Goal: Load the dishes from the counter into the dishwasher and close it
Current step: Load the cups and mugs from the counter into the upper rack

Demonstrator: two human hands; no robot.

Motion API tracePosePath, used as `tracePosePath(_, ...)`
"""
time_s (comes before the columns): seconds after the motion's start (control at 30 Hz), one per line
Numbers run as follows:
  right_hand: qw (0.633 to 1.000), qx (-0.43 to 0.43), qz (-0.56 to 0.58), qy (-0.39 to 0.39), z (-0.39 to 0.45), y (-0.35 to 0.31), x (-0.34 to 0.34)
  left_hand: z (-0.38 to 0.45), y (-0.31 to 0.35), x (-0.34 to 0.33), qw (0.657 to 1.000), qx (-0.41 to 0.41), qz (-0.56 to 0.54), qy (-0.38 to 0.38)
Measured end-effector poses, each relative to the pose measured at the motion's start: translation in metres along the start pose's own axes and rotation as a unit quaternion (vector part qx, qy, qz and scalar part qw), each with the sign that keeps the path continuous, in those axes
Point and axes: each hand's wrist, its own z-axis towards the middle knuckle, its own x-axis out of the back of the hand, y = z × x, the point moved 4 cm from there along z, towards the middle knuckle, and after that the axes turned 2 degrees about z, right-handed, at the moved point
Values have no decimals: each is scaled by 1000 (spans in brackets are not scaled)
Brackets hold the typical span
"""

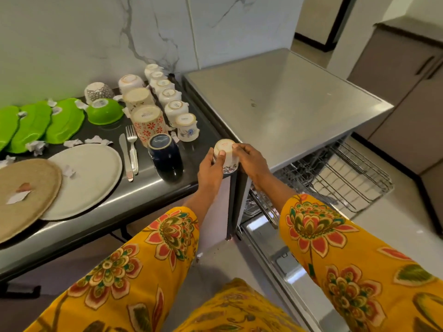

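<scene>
We are early in the loading: most of the dishes sit on the counter (153,185), and we are lifting one small cup (226,156) off its right front corner, next to the dishwasher (287,101). The cup is upside down, its base facing up, a flowered rim showing at the bottom. Whether it has left the counter surface yet, we cannot tell.

Our left hand (211,171) curls around the cup's left side, thumb lying across the edge of the base. Our right hand (251,164) wraps the right side, fingertips (236,146) on the base rim. Both hands grip the same cup; neither is spread.

The dishwasher door (271,255) hangs open below us and the wire rack (340,178) is pulled out to the right, looking bare as far as we can see.

Next, we judge, the cup must travel right and down, past the counter's corner, into the rack, kept mouth down. One hand would probably do for that. The dark mug (165,156) stands near the cup's left, so we should lift clear before swinging across.
</scene>
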Motion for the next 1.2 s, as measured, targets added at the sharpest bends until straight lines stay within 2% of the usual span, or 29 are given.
tracePosePath(0.13, 998, -17, 11, 60, -16, 8, 38, -26, 9, -30, 995, -41, -28, -83)
tracePosePath(0.3, 991, -32, 32, 122, -43, 19, 87, -51, 11, -73, 982, -39, -71, -169)
tracePosePath(0.6, 978, -63, 36, 193, -70, 58, 155, -86, -3, -140, 972, 11, -60, -227)
tracePosePath(0.73, 976, -91, 57, 192, -67, 81, 178, -86, -18, -169, 969, 24, -34, -242)
tracePosePath(0.93, 972, -153, 71, 164, -49, 127, 208, -77, -55, -209, 969, 115, -19, -216)
tracePosePath(1.2, 962, -242, 43, 117, -17, 204, 225, -59, -112, -244, 959, 187, 50, -207)
